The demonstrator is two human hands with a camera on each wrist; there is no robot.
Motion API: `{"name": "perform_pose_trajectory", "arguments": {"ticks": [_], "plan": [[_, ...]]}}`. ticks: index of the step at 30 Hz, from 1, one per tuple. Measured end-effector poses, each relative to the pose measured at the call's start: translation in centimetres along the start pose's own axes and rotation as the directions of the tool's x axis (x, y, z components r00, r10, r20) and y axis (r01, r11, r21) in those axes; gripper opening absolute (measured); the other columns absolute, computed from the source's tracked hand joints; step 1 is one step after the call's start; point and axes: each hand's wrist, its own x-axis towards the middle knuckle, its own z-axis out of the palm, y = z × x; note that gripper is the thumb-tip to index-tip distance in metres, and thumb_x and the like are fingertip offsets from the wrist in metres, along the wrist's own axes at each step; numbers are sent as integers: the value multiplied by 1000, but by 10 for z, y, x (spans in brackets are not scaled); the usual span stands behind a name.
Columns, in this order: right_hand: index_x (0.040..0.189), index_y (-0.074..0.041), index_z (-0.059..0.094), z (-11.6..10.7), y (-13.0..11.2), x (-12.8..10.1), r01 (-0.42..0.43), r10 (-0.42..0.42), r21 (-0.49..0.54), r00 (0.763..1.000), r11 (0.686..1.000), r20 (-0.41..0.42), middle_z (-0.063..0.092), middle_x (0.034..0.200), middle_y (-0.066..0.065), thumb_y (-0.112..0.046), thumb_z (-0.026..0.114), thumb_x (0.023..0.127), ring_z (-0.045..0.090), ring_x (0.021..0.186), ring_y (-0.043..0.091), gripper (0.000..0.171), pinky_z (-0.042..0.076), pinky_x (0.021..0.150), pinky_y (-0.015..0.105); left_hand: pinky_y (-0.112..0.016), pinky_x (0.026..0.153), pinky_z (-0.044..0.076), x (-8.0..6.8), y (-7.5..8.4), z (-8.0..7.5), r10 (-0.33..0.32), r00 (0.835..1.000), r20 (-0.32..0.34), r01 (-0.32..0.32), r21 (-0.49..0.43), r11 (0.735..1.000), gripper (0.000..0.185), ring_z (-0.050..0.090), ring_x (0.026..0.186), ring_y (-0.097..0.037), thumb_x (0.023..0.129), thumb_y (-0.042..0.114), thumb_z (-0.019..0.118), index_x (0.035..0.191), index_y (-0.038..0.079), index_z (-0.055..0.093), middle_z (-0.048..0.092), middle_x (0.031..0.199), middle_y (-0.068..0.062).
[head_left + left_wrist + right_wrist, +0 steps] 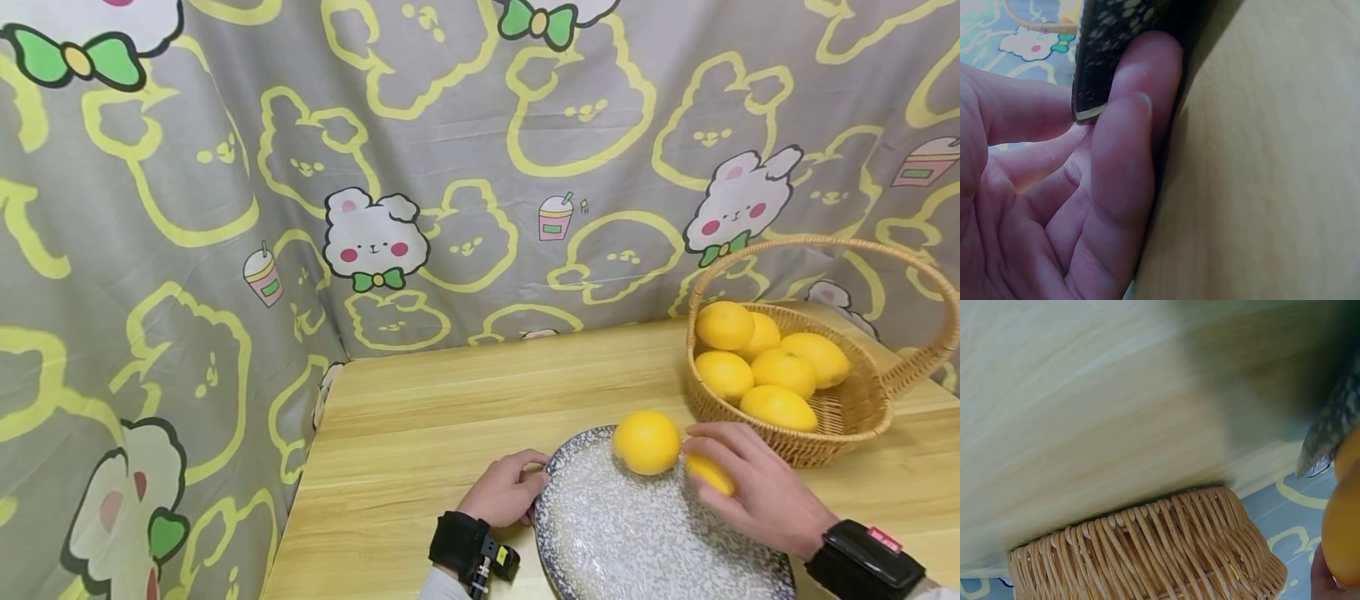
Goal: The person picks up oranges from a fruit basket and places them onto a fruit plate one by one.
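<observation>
At the lower right of the head view, a yellow fruit is held under the right hand, whose fingers are curled over it; it lies on the right part of the speckled plate, at its far rim, mostly hidden by the hand. A second fruit rests free on the plate, just to the left of those fingers and touching or nearly touching the held one (contact cannot be confirmed). The held fruit's long axis appears to run from upper left to lower right of the frame. The left hand is at the plate's left edge, its fingers curled round the rim, as the left wrist view shows. The right hand is the nearer to both fruits.

Counted: two fruits on the plate, five visible in the wicker basket, which stands on the tabletop just beyond the right hand; one plate, one basket. A patterned cloth is hung behind.
</observation>
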Motion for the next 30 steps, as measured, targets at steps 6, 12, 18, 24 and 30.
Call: {"name": "perform_pose_trajectory", "arguments": {"ticks": [6, 12, 18, 24, 30], "plan": [[112, -12, 72, 3, -1, -2, 5, -4, -19, 1000, 1000, 14, 66, 123, 9, -12, 83, 70, 49, 116, 14, 43, 11, 117, 0, -25, 51, 52, 1, -1, 0, 1, 1000, 1, -1, 4, 1000, 36, 59, 50, -10, 107, 25, 56, 141, 14, 61, 64, 64, 4], [112, -14, 72, 5, -1, -4, 13, -13, -14, 1000, 1000, 9, 66, 122, 8, -12, 83, 70, 50, 115, 13, 43, 11, 117, 0, -24, 50, 50, 0, -1, -1, 4, 1000, 2, -4, 13, 1000, 37, 59, 50, -9, 107, 25, 56, 142, 13, 61, 63, 62, 4], [112, -17, 72, 7, -3, -7, -16, 17, -23, 1000, 1000, 25, 66, 123, 4, -11, 86, 69, 50, 116, 11, 45, 13, 114, 0, -24, 48, 47, 0, 0, -1, -4, 1000, 7, 4, 18, 1000, 37, 58, 49, -9, 107, 26, 55, 142, 14, 60, 60, 60, 5], [111, -17, 72, 8, -2, -10, -14, 14, -7, 999, 1000, 33, 66, 123, 5, -8, 85, 70, 48, 115, 11, 43, 13, 113, 1, -25, 49, 48, 0, 0, -1, 0, 1000, 9, 0, 22, 1000, 38, 59, 50, -10, 108, 28, 55, 143, 15, 60, 61, 60, 5], [110, -15, 73, 9, -1, -11, -2, 2, -9, 1000, 1000, 28, 66, 122, 6, -7, 85, 69, 49, 115, 11, 43, 15, 113, 2, -25, 50, 50, 0, 0, -1, 3, 1000, 13, -3, 17, 1000, 38, 58, 50, -9, 108, 28, 55, 143, 14, 60, 61, 61, 5]]}}
